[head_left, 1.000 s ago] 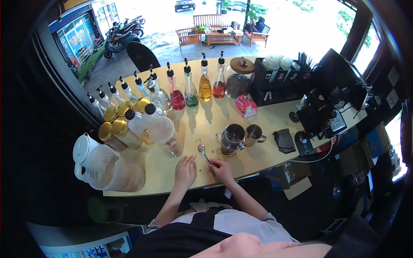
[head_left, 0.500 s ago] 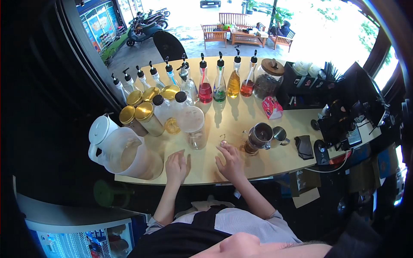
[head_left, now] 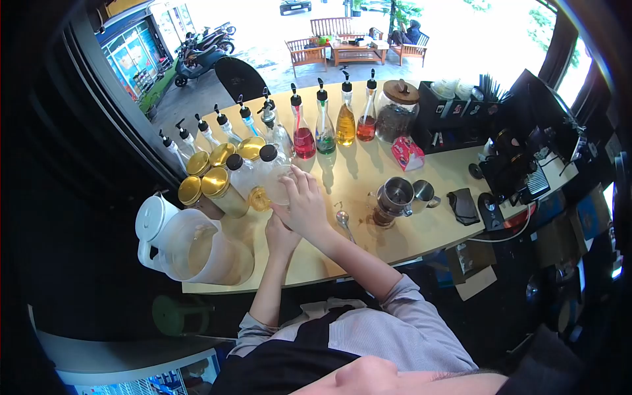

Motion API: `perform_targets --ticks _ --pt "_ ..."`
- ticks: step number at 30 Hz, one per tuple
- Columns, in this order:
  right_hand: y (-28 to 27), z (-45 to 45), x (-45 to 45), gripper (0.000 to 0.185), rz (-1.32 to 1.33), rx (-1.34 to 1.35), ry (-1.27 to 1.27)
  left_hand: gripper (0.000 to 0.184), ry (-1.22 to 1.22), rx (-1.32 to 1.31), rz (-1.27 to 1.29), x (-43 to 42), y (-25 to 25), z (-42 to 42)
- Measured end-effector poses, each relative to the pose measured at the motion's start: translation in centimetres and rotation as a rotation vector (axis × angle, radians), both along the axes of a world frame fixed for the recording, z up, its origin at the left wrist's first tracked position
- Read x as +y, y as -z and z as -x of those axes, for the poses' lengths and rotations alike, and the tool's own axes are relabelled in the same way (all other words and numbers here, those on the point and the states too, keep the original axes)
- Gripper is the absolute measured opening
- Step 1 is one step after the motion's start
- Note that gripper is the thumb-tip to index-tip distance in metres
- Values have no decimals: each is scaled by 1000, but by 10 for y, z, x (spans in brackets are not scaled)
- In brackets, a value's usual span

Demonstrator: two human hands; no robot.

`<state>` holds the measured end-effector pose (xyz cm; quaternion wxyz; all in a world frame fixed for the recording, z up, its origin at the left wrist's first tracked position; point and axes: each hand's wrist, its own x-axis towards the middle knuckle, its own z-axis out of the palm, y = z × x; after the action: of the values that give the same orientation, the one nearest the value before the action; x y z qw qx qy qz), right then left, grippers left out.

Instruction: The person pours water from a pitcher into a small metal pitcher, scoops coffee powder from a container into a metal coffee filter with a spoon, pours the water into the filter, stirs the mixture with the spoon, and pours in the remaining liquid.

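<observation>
My right hand clasps the clear container's top, my left hand sits lower, grip hidden, and an uneven pull could topple the black-capped bottle behind

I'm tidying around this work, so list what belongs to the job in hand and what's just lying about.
Likely in the job:
clear jar, right hand on top, left hand at its side
spoon
metal-topped glass

Seemingly just lying about:
dark cloth
pink packet
wooden-lidded jar
</observation>
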<state>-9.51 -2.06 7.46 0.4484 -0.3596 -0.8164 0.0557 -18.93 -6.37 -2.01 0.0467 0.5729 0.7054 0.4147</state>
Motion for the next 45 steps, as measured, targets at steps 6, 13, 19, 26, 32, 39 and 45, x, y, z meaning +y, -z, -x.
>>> perform_targets --ticks 6,13,19,26,32,39,45 --pt "-13 -5 -7 59 31 -32 65 38 44 -174 -76 0 -13 -8" --pt "-31 -22 -32 62 133 -184 73 37 110 -83 -220 -16 -23 -18" --pt "-17 -38 -43 63 65 -52 2 38 135 -59 -169 -22 23 -7" --pt "4 -58 -43 63 104 25 -41 49 159 -564 -205 -8 20 -25" --pt "12 -99 -45 57 92 93 -135 66 216 -713 -176 -3 -21 -49" --pt "20 -205 -39 31 -144 286 -27 66 155 -87 -505 -42 21 -109" --pt "80 -287 12 40 160 667 411 55 777 -134 -438 -25 21 -200"
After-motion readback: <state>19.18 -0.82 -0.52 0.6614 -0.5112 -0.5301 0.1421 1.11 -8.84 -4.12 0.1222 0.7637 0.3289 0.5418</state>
